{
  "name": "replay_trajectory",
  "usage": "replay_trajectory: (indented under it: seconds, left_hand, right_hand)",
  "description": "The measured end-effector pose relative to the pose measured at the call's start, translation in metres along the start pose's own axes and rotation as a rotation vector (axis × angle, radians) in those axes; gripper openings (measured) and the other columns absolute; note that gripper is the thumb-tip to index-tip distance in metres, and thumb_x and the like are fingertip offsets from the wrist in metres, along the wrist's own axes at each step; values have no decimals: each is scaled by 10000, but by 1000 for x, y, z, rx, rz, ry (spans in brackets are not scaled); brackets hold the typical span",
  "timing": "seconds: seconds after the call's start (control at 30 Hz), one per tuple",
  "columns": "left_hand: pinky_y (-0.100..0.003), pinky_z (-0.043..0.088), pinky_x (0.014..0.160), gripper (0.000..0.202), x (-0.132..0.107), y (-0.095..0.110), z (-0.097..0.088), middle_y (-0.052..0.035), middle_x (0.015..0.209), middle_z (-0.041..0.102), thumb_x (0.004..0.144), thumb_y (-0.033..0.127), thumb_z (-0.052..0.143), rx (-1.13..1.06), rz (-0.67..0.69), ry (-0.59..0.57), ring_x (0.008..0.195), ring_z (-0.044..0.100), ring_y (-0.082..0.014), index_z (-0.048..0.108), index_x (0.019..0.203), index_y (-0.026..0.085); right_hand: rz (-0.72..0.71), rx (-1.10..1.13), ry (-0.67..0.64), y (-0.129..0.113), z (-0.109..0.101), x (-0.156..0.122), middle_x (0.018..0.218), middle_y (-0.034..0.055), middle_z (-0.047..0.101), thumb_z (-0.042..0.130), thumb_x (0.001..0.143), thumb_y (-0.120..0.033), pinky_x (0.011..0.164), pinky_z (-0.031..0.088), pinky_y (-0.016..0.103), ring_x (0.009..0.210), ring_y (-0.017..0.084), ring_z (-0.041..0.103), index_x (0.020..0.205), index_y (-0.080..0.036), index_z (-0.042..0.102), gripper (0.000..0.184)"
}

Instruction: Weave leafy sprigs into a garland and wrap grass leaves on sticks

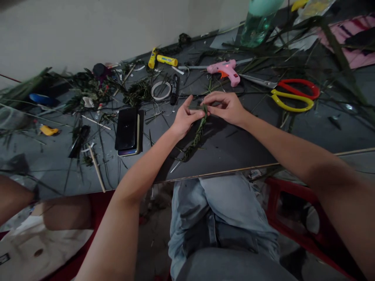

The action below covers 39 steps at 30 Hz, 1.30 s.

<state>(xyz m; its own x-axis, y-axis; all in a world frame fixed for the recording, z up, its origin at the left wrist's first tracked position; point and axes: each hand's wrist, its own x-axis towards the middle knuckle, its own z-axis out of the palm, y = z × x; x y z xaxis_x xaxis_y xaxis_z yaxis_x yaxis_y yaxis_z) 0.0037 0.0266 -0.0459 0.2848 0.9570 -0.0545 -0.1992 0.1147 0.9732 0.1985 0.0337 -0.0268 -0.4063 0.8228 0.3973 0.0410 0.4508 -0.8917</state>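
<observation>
Between my two hands is a braided green leaf strip (198,134), its plaited tail hanging down toward the table's front edge. My left hand (186,116) pinches it near the top with thumb and fingers. From the other side, my right hand (225,106) closes its thumb and fingertips on the same upper end, where loose leaf blades stick out. A thin pale stick (175,167) shows at the braid's lower tip. Behind my hands lie a black marker (175,89) and a white tape ring (161,91).
A pink glue gun (224,69) and large scissors (294,93) with red and yellow handles lie behind my right hand. Stacked phones (127,130) are at left, near a wooden stick (97,168). Leaf scraps cover much of the table. Another person's arm (14,197) is at far left.
</observation>
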Motion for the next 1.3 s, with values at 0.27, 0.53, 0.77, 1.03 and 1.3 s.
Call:
replay_trajectory:
  seconds: [0.27,0.53,0.77,1.03,1.3]
  left_hand:
    - [-253,561,730,1086,-4,6,-2,75,599,687,573,414,969,-43,-60,-85,737,742,-155,449,1506,219]
    - [-245,562,726,327,-5,8,4,-8,887,779,713,399,880,-27,31,-29,768,714,-123,770,966,224]
    - [-258,530,706,340,-5,5,7,2,789,706,747,535,832,-21,102,53,770,677,-128,766,831,213]
    - [-222,453,581,313,-4,4,7,29,637,670,633,469,920,71,144,81,575,548,-68,775,728,208]
    - [-229,396,538,126,4,1,10,28,597,645,720,287,863,113,132,210,521,487,-58,774,690,202]
  right_hand:
    - [-178,-104,38,3,-4,1,1172,72,632,752,821,-553,923,550,437,1002,221,635,792,-217,719,338]
    - [-121,-164,139,6,-4,2,1008,84,659,749,836,-518,905,549,420,941,213,635,774,-210,690,320]
    - [53,-117,78,9,-6,5,887,60,689,807,770,-535,793,541,346,820,169,622,709,-194,649,382]
    - [82,-37,-33,4,-5,5,803,50,681,817,727,-556,776,516,360,738,158,581,640,-197,640,409]
    - [97,-31,-3,8,-3,9,780,59,665,827,709,-537,802,529,381,747,172,577,624,-204,631,395]
